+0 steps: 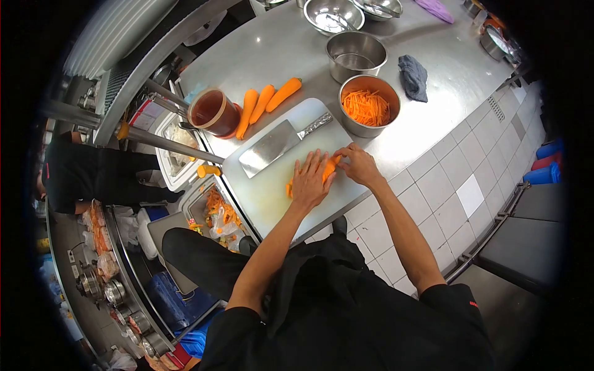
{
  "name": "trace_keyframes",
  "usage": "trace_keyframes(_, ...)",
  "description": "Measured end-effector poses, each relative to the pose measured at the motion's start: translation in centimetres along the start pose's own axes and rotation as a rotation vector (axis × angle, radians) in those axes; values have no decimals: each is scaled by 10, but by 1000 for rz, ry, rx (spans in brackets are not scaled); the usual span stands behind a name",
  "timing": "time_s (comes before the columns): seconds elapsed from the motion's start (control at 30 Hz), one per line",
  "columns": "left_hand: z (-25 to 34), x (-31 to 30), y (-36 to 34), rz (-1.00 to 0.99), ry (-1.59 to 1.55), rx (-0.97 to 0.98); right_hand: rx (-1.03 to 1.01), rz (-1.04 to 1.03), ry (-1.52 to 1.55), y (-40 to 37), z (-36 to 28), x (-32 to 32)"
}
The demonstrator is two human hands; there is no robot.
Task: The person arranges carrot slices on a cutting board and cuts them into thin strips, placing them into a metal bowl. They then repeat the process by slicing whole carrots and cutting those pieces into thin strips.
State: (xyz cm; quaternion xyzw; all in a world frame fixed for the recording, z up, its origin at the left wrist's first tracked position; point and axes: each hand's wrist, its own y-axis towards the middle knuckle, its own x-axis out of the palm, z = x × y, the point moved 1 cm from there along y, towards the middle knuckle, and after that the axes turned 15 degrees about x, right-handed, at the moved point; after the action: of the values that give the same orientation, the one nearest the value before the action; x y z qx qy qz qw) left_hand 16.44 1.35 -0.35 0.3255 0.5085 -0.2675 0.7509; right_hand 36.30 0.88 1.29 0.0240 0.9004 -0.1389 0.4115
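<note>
From the head view, the person stood at a steel counter [445, 68] with both hands on a white cutting board [266, 191]. The left hand [311, 182] lay spread and flat, fingers pressing down on a run of cut carrot [331, 167] near the board's right, near edge. The right hand [357, 164] touched the same carrot from the right, fingertips curled and pinching its end. Just beyond the hands a cleaver [278, 143] lay flat on the board, untouched. Farther off stood three whole carrots [266, 102], a tub of brown liquid [213, 112] to their left, and a steel bowl of shredded carrot [369, 106] to the right. To my eye the risk was the edge: the carrot sat close to it, so a push from the flat palm could have slid pieces off to the floor. The loose cleaver was also near enough to catch a knuckle on a careless reach.
</note>
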Motion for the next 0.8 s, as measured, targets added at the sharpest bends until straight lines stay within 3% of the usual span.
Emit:
trace_keyframes(0.3, 9, -11, -1, -42, 79, -140, 10, -12, 10, -1, -1, 1)
trace_keyframes(0.4, -3, -19, -7, 29, -13, -126, -8, 10, 134, -1, 2, 2)
trace_keyframes(0.47, -20, -37, -16, 176, -355, -158, 8, 19, 241, -3, -4, 1)
trace_keyframes(0.53, -52, -61, -46, 120, -448, -252, -35, 176, 311, -21, -14, -5)
trace_keyframes(0.6, -67, -77, -72, 77, -543, -344, -38, 175, 317, -36, -27, 0)
trace_keyframes(0.67, -66, -87, -94, -121, -415, -300, -215, 191, 241, -50, -46, 12)
trace_keyframes(0.8, -59, -84, -98, -90, -348, -322, -423, 6, 5, -65, -86, 44)
